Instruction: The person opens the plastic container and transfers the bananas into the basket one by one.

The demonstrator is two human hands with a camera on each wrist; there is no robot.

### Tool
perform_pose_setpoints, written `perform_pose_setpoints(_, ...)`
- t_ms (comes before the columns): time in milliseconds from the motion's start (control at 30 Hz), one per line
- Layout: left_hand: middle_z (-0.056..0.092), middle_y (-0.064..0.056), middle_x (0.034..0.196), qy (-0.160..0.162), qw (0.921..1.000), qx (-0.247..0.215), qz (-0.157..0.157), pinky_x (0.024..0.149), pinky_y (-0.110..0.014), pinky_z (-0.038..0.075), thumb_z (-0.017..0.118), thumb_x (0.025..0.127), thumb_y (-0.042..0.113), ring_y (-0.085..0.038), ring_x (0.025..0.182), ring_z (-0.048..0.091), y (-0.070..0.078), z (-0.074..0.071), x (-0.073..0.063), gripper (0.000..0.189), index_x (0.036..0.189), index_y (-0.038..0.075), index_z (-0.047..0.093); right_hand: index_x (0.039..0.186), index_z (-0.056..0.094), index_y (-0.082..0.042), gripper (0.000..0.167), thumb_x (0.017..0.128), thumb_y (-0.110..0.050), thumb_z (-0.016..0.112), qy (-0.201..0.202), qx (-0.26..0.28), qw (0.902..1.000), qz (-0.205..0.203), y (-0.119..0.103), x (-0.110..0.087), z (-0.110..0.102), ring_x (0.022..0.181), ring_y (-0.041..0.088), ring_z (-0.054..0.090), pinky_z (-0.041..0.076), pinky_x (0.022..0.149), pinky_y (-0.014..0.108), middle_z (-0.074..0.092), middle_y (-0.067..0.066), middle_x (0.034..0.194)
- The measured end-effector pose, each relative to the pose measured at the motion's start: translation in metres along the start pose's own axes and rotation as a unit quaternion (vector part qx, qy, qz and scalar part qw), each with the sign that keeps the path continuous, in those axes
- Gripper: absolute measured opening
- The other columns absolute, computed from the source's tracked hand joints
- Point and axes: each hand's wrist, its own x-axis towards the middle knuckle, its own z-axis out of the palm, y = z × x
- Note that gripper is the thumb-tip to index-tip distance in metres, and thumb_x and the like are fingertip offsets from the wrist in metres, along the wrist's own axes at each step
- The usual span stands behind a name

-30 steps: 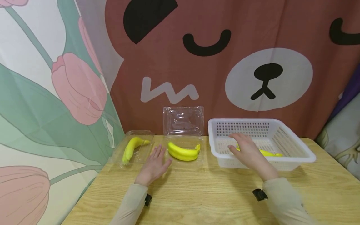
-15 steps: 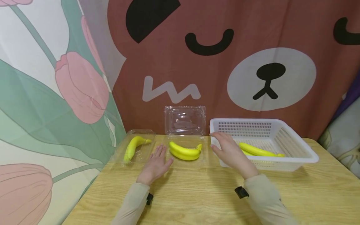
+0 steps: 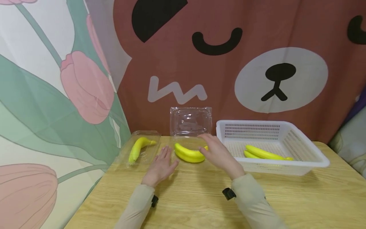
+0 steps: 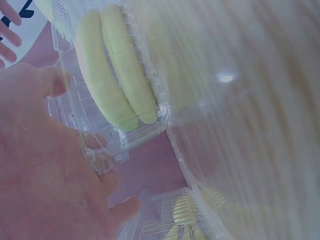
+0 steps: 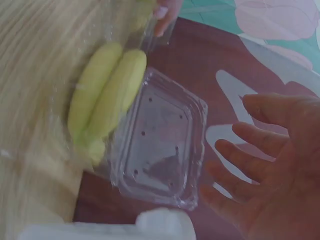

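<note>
Left hand (image 3: pixel 160 168): fingers extended, palm down, between the two clear boxes on the desk (image 3: pixel 194 197). Fingertips sat just beside the left box (image 3: pixel 151 151), thumb pointed toward the middle box (image 3: pixel 188 140). Couldn't tell if either box was being touched; left wrist view had the fingers overlapping a clear rim.

Right hand (image 3: pixel 221 156): fingers spread and slightly bent, not gripping. Head view put it over the right end of the middle box, covering part of the bananas' stem end. Right wrist view showed it apart from the fruit, in front of the curtain.

Middle bananas (image 3: pixel 188 154): two, side by side in the base of the middle box. Lid (image 3: pixel 191 122) stood up behind it, clear, with small holes.

Left bananas (image 3: pixel 139 149) lay in the left box; count unclear from the head view.

White basket (image 3: pixel 274 168) was on the right side of the desk, slotted walls, with yellow basket bananas (image 3: pixel 266 153) on its floor. Behind: reddish-brown bear curtain (image 3: pixel 223 79), tulip curtain (image 3: pixel 43 111) at left.
</note>
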Motion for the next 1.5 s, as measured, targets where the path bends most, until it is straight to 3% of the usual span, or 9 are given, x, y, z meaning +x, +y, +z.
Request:
perform_pose_setpoints(167, 0.009, -0.014, 0.163, 0.002, 1.0000, 0.006, 0.001, 0.119, -0.050, 0.012, 0.032, 0.102, 0.057, -0.027, 0.149, 0.006, 0.001, -0.001, 0.001, 0.077, 0.157, 0.004, 0.017, 0.144, 0.048, -0.009, 0.050, 0.099, -0.026, 0.061, -0.012, -0.016, 0.9996, 0.021, -0.003, 0.011, 0.017, 0.137, 0.030, 0.037, 0.034, 0.110, 0.051, 0.045, 0.009, 0.147)
perform_pose_setpoints(367, 0.010, -0.015, 0.163, 0.006, 1.0000, 0.003, 0.001, 0.118, -0.051, 0.013, 0.037, 0.103, 0.052, -0.030, 0.149, 0.008, 0.001, -0.002, 0.001, 0.074, 0.156, 0.003, 0.019, 0.142, 0.051, -0.008, 0.050, 0.096, -0.023, 0.065, -0.008, -0.046, 0.9987, 0.019, -0.001, 0.022, 0.039, 0.136, 0.032, 0.039, 0.030, 0.112, 0.052, 0.047, 0.011, 0.146)
perform_pose_setpoints(600, 0.010, -0.014, 0.163, 0.004, 0.9999, 0.013, 0.001, 0.118, -0.050, 0.013, 0.031, 0.102, 0.059, -0.028, 0.149, 0.006, 0.001, 0.002, 0.001, 0.078, 0.157, 0.005, 0.018, 0.137, 0.055, -0.005, 0.048, 0.093, -0.019, 0.069, -0.014, -0.099, 0.9948, 0.020, 0.010, 0.026, 0.058, 0.130, 0.035, 0.044, 0.033, 0.110, 0.053, 0.054, 0.014, 0.138)
perform_pose_setpoints(833, 0.009, -0.013, 0.163, 0.003, 1.0000, 0.008, 0.002, 0.119, -0.049, 0.011, 0.030, 0.101, 0.060, -0.027, 0.149, 0.005, 0.002, 0.002, 0.001, 0.079, 0.157, 0.006, 0.018, 0.135, 0.056, -0.004, 0.049, 0.090, -0.015, 0.072, -0.018, -0.093, 0.9952, 0.024, 0.022, 0.025, 0.066, 0.125, 0.036, 0.049, 0.036, 0.108, 0.051, 0.057, 0.016, 0.134)
perform_pose_setpoints(1067, 0.009, -0.013, 0.163, 0.006, 0.9999, 0.010, 0.000, 0.118, -0.050, 0.013, 0.030, 0.102, 0.059, -0.028, 0.149, 0.006, 0.000, 0.003, 0.001, 0.077, 0.157, 0.005, 0.019, 0.129, 0.061, -0.003, 0.044, 0.088, -0.011, 0.073, -0.028, -0.070, 0.9966, 0.032, 0.029, 0.024, 0.076, 0.109, 0.032, 0.060, 0.047, 0.097, 0.049, 0.065, 0.014, 0.121)
perform_pose_setpoints(1500, 0.009, -0.012, 0.163, 0.008, 0.9999, 0.007, 0.001, 0.118, -0.051, 0.014, 0.031, 0.102, 0.059, -0.028, 0.149, 0.007, 0.001, 0.003, 0.000, 0.077, 0.157, 0.006, 0.020, 0.130, 0.061, -0.006, 0.041, 0.089, -0.005, 0.069, -0.017, -0.052, 0.9975, 0.046, 0.030, 0.027, 0.082, 0.105, 0.030, 0.062, 0.049, 0.093, 0.049, 0.066, 0.013, 0.120)
